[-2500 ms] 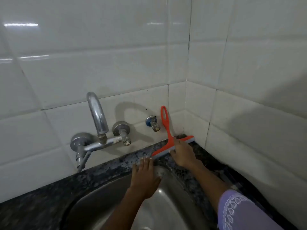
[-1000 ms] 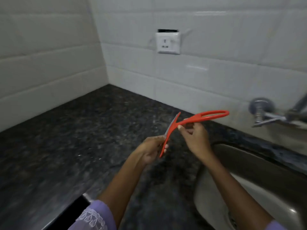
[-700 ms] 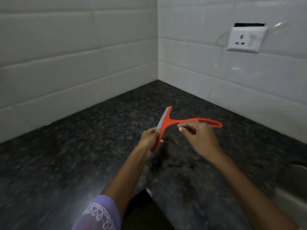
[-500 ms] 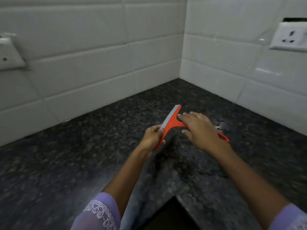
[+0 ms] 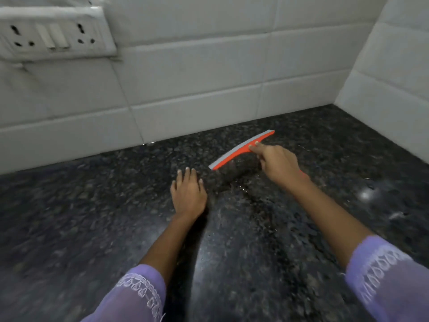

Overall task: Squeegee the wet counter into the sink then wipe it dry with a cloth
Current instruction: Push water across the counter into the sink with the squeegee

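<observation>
An orange squeegee with a grey rubber blade rests blade-down on the dark speckled granite counter, near the back wall tiles. My right hand grips its handle from behind, with the forefinger stretched along the orange bar; the handle itself is hidden under the hand. My left hand lies flat on the counter with fingers apart, just left of the blade's near end and not touching it. The counter glistens with wet streaks to the right. Neither sink nor cloth is in view.
White tiled walls meet in a corner at the far right. A white socket and switch plate is mounted on the back wall at upper left. Dark counter stretches left and toward me.
My view swung left, away from the sink and tap, to the counter corner. My left hand let go of the blade and now lies on the counter. The squeegee came down onto the granite.
</observation>
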